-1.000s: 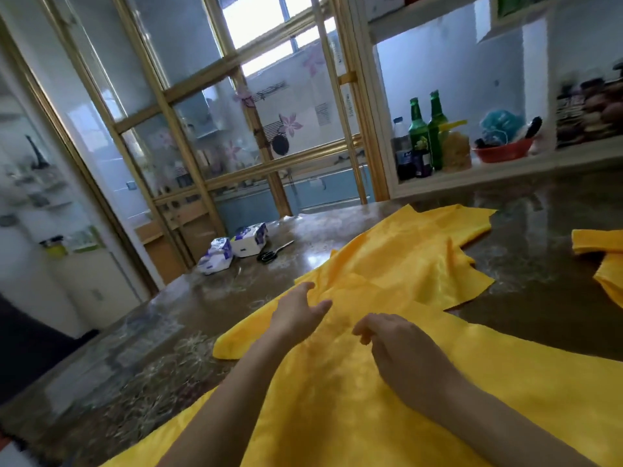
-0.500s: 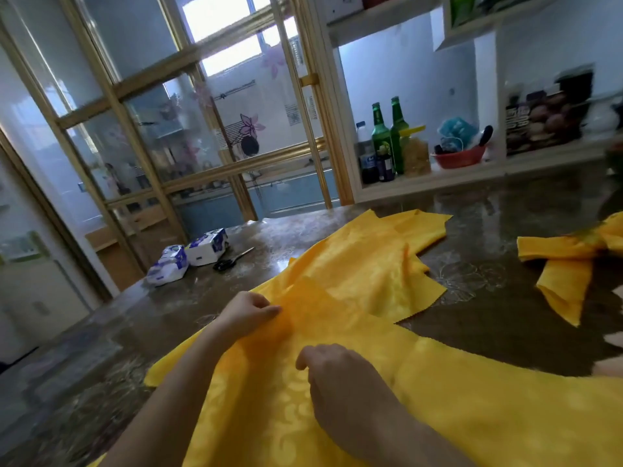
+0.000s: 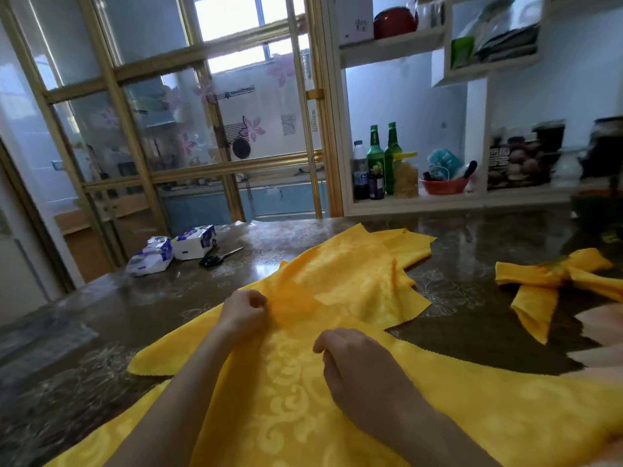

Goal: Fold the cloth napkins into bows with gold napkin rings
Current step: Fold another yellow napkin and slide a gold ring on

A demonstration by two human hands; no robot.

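Containers: red bowl (image 3: 441, 188) on the lower shelf (image 3: 438, 203) at the far side holds a blue bundle and a black-handled item; other contents too small to ID. Left of the bowl stand a jar (image 3: 406, 176) w/ yellow fill and two green bottles (image 3: 376, 160), upright, touching or nearly so. Red pot (image 3: 394, 18) sits on the upper shelf; contents not visible. Workpiece: top napkin (image 3: 293, 399), yellow damask, lies flat on the table (image 3: 135, 308) at the near edge, directly in front of the person. Its long axis runs approx. left-right across the near edge; one corner points away from the person, ending at the left hand (image 3: 244, 310). It overlaps a lower napkin (image 3: 354, 274), which extends toward the far right. Left hand: fingers curled, thumb and fingertips pinch the cloth at that far corner. Right hand (image 3: 357, 362): knuckles up, fingers curled down onto the top napkin near its middle; fingertips hidden, so pinch vs. press cannot be determined. Finished bow (image 3: 553, 281) lies at right, apart from both napkins, loops left-right, one tail pointing to the near edge. Two tissue packs (image 3: 194, 242) and scissors (image 3: 219, 259) lie at far left.
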